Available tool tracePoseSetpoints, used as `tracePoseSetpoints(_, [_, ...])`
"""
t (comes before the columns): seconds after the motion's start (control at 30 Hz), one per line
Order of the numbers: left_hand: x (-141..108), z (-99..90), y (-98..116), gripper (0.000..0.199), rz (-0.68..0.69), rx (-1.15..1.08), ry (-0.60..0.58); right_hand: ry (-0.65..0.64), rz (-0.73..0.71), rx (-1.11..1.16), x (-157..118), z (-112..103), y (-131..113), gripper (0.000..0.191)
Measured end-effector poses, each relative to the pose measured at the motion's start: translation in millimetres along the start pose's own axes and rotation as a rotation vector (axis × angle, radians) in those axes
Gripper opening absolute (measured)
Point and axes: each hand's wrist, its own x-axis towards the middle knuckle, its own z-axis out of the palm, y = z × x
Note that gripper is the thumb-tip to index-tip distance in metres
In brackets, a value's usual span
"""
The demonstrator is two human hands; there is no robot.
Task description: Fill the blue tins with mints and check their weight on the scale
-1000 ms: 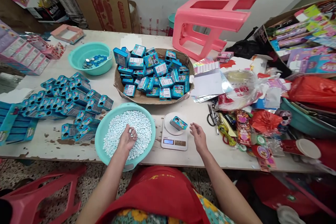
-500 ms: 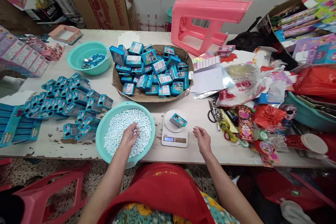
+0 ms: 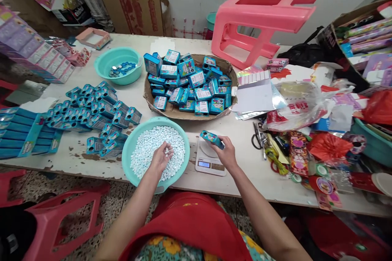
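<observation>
Lifting at the right, the right hand [image 3: 226,153] now has the tin [image 3: 212,139] in its grip, where a moment ago it was apart from it and the tin lay on the scale [image 3: 210,166]. The fingers close on the tin's right end and tilt it, with the round hole facing up at its upper-left end. It is just over the plate, near the middle of the frame; whether its underside touches there is hard to tell. The change means the tin's weight is at least partly in the hand – the display is lit, but its digits are too blurred to read.

The left hand [image 3: 161,158] is over the bowl [image 3: 125,159], left of the scale, palm turned up. Its grip is loosely curled, and appears to hold a few pellets [image 3: 143,142] just above the heap.

Above the scale, a cardboard tray [image 3: 190,116] holds a pile of blue tins [image 3: 196,78]. More stand in rows [image 3: 104,108] at the left of the surface [image 3: 193,184], holes showing. A smaller bowl [image 3: 133,74] with blue and silver discs [image 3: 122,69] sits at the upper left; scissors [image 3: 256,140] lie right of the scale – beside a plastic bag [image 3: 298,106].
</observation>
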Motion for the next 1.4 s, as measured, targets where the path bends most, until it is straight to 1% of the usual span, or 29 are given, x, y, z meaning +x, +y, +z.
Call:
tracePoseSetpoints(0.07, [-9, 10.2, 4, 0.026, 0.000, -0.040, -0.059, -0.067, -0.173, -0.054, 1, 1, -38, 0.029])
tracePoseSetpoints(0.13, [-18, 23.1, 9, 0.033, 0.018, -0.091, -0.138, -0.148, -0.297, -0.098, -2, 7, -72, 0.034])
tracePoseSetpoints(0.17, [-22, 29.5, 12, 0.036, 0.032, -0.113, -0.169, -0.195, -0.347, -0.132, -4, 13, -85, 0.034])
tracePoseSetpoints(0.23, [-26, 39.8, 15, 0.038, 0.060, -0.158, -0.174, -0.275, -0.414, -0.214, -9, 26, -102, 0.032])
tracePoseSetpoints(0.33, [-25, 45.0, 18, 0.032, 0.026, -0.254, -0.145, -0.329, -0.438, -0.284, -13, 44, -108, 0.030])
tracePoseSetpoints(0.43, [-23, 40.1, 18, 0.025, 0.008, -0.337, -0.151, -0.328, -0.409, -0.285, -15, 53, -102, 0.033])
tracePoseSetpoints(0.6, [-22, 31.2, 16, 0.012, 0.030, -0.337, -0.107, -0.358, -0.332, -0.260, -16, 59, -90, 0.032])
tracePoseSetpoints(0.7, [-22, 28.1, 17, 0.005, 0.041, -0.326, -0.115, -0.325, -0.262, -0.132, -17, 57, -86, 0.033])
tracePoseSetpoints(0.8, [-21, 21.8, 23, 0.013, 0.028, -0.303, -0.155, -0.296, -0.153, 0.086, -19, 46, -78, 0.033])
tracePoseSetpoints(0.87, [-19, 15.6, 26, 0.019, 0.011, -0.249, -0.199, -0.282, -0.031, 0.273, -22, 34, -66, 0.034])
tracePoseSetpoints(0.9, [-18, 12.2, 28, 0.017, 0.006, -0.212, -0.211, -0.259, 0.041, 0.359, -24, 28, -57, 0.035])
tracePoseSetpoints(0.97, [-15, 5.7, 29, 0.011, -0.002, -0.136, -0.196, -0.166, 0.174, 0.466, -26, 15, -35, 0.040])
tracePoseSetpoints(1.03, [-11, 0.2, 28, 0.019, 0.005, -0.080, -0.146, -0.048, 0.251, 0.473, -27, 5, -9, 0.046])
tracePoseSetpoints(1.1, [-8, -4.3, 24, 0.021, 0.018, -0.033, -0.092, 0.037, 0.276, 0.440, -24, 0, 15, 0.048])
tracePoseSetpoints(1.2, [-5, -9.6, 17, 0.009, 0.034, 0.031, -0.052, 0.083, 0.285, 0.422, -18, 0, 40, 0.047])
tracePoseSetpoints(1.33, [-4, -12.6, 10, 0.014, 0.008, 0.049, -0.067, 0.078, 0.294, 0.429, -13, 9, 53, 0.050])
tracePoseSetpoints(1.4, [-4, -12.4, 8, 0.016, 0.001, 0.026, -0.043, 0.062, 0.289, 0.433, -15, 9, 55, 0.059])
